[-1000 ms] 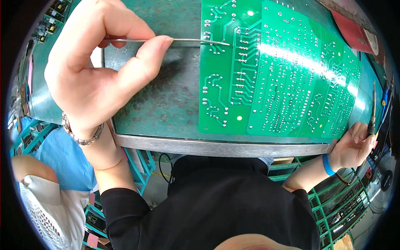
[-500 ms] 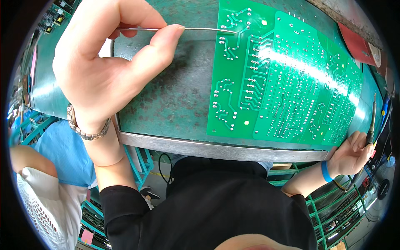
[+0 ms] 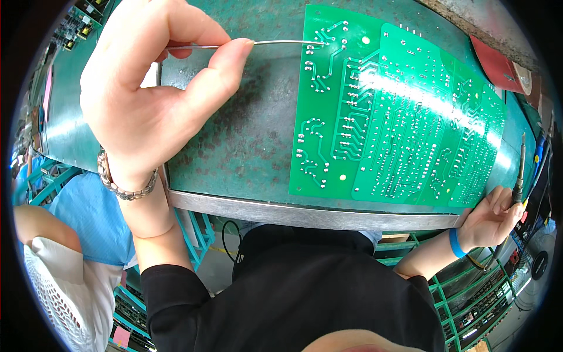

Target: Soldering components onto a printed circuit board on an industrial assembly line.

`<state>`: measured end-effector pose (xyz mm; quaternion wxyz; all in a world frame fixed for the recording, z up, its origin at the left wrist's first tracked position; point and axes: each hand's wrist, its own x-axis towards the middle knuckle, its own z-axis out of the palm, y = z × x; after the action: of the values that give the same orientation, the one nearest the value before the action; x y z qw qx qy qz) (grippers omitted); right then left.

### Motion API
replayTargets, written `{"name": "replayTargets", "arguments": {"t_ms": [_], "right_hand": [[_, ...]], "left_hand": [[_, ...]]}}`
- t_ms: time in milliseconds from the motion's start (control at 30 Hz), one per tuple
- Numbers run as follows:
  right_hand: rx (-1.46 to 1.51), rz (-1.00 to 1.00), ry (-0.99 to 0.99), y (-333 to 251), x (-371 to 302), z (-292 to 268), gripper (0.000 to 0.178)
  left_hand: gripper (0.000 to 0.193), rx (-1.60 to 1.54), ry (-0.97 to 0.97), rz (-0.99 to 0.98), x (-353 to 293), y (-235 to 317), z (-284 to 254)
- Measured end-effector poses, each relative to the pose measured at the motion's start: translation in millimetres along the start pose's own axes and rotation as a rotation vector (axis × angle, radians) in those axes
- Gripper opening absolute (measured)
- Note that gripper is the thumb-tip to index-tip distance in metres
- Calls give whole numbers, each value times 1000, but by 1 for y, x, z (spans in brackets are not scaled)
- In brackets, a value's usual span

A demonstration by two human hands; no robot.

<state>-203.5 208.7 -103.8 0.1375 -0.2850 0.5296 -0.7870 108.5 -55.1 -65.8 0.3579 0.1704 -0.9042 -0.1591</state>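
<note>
Between the thumb and fingers of my left hand (image 3: 146, 88) is pinched a thin length of solder wire (image 3: 281, 42). Its free end reaches over the left part of a large green circuit board (image 3: 328, 105), near some solder points; whether it touches them I cannot tell. The board lies solder side up on the table, with bright glare across its middle. At the far right, my right hand (image 3: 491, 220) is closed round the handle of a soldering iron (image 3: 519, 176), its metal tip pointing up, beside the board's near right corner.
The green worktable (image 3: 229, 146) has a metal front edge (image 3: 316, 218). A red sheet (image 3: 495, 63) lies at the back right, with blue-handled tools (image 3: 538, 155) below it. A person in a white sleeve (image 3: 58, 293) sits at the left. Green racks (image 3: 463, 293) stand below on the right.
The board appears slightly lower and further left in the picture, as does most of the scene. Both hands keep their grips on the wire and the iron.
</note>
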Motion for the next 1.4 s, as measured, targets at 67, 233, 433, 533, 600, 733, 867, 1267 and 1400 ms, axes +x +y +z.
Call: {"name": "replayTargets", "arguments": {"t_ms": [67, 233, 433, 533, 600, 733, 867, 1267, 1400], "right_hand": [[-1, -2, 6, 0, 0, 0, 18], [25, -6, -82, 0, 1, -3, 15], [49, -6, -17, 0, 0, -5, 14], [64, -3, -27, 0, 0, -6, 14], [57, -7, -16, 0, 0, -6, 13], [61, -7, -14, 0, 0, -6, 14], [60, -10, -22, 1, 0, -8, 13], [50, -6, -32, -1, 2, -8, 15], [63, -29, -33, 0, 3, -9, 12]], "left_hand": [[17, 65, -32, -10, -1, 0, -1], [16, 43, 1, -11, -2, -1, 0], [16, 140, -45, -50, -1, 3, -4], [15, 140, -44, -54, -1, 3, -3], [15, 136, -41, -57, -1, 3, -2], [15, 132, -32, -55, -1, 3, -1], [15, 137, -38, -59, -1, 4, -1], [15, 121, -59, -20, 1, -1, -4], [16, 131, -22, -45, 2, 0, -1]]}}
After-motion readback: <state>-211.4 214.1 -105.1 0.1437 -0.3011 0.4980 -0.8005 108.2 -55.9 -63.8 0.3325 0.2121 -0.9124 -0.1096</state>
